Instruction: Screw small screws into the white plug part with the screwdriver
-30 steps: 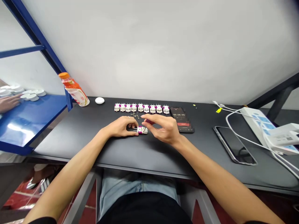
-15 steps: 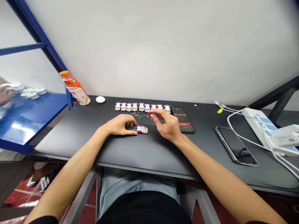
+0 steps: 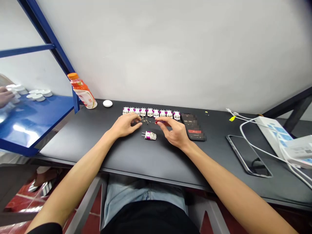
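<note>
A white and magenta plug part (image 3: pixel 149 135) lies alone on the black desk (image 3: pixel 136 156) between my hands. My left hand (image 3: pixel 125 125) reaches over a heap of tiny screws (image 3: pixel 144 120), fingertips pinched together at the heap; what they hold is too small to see. My right hand (image 3: pixel 173 130) grips a small screwdriver (image 3: pixel 158 122) with a red and purple handle, its tip pointing left toward the screws. Behind them runs a row of several like plug parts (image 3: pixel 151 112).
A phone with a timer (image 3: pixel 193 126) lies right of my right hand, another phone (image 3: pixel 248 155) and a power strip with white cables (image 3: pixel 280 133) further right. An orange bottle (image 3: pixel 83 91) and white round lid (image 3: pixel 107 103) stand at back left. Another person's hand (image 3: pixel 5 96) is on the blue shelf.
My left hand let go of the plug part and moved back to the screws. My right hand lifted the screwdriver off the part and swung it toward the screws.
</note>
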The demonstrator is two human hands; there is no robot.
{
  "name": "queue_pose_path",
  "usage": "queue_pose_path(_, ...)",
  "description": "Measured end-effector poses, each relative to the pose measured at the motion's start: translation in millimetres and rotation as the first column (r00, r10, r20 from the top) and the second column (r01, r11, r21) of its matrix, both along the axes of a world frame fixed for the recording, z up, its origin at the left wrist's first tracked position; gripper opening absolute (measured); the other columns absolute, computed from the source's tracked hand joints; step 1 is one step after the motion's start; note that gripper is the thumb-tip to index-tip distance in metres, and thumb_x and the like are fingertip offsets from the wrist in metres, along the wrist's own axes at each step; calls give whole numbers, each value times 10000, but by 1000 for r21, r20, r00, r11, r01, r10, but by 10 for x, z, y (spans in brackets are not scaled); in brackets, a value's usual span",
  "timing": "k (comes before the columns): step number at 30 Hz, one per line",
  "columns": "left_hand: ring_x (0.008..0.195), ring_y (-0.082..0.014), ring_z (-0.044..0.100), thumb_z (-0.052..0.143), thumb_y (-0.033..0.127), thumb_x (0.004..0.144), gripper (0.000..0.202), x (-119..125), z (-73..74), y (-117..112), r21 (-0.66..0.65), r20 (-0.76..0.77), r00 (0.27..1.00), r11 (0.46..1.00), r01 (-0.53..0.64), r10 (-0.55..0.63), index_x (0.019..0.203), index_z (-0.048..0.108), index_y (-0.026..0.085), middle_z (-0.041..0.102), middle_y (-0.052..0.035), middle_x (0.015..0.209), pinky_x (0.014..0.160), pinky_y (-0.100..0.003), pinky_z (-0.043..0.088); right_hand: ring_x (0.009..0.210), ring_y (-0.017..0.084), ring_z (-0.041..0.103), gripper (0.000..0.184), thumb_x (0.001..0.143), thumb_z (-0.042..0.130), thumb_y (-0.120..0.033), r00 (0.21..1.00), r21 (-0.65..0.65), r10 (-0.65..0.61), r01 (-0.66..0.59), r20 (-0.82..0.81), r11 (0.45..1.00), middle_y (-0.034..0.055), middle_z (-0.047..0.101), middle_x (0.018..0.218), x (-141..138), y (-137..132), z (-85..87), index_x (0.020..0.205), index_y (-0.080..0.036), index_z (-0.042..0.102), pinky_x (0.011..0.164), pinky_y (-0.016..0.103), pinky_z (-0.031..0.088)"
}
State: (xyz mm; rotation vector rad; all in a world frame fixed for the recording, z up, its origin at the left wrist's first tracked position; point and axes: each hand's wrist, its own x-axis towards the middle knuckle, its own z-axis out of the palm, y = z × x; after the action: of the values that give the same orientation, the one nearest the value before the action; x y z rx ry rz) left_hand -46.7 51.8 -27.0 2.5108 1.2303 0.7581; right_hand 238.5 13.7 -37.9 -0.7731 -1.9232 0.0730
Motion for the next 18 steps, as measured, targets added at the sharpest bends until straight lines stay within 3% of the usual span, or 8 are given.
queue_pose_path(8,835,-180,658,797,421,967,256,105,-58,-21,-11,135,990,999,45,-43,1129,799,223,793,-36,1029,853,-333,548,977,196,873,221,1088,682,-186,998,107,17,-11,-55,994,45,887,1137,-37,-104,109,1276,-256,774,878,324,756)
queue_pose_path(18,816,-188,686,744,398,1015,224,154,-47,-47,-65,282,956,993,99,-77,1056,882,227,839,-50,942,786,-326,552,985,194,875,262,1076,697,-161,996,152,46,-34,-74,988,37,886,1144,-58,-155,159,1307,-265,764,888,314,765)
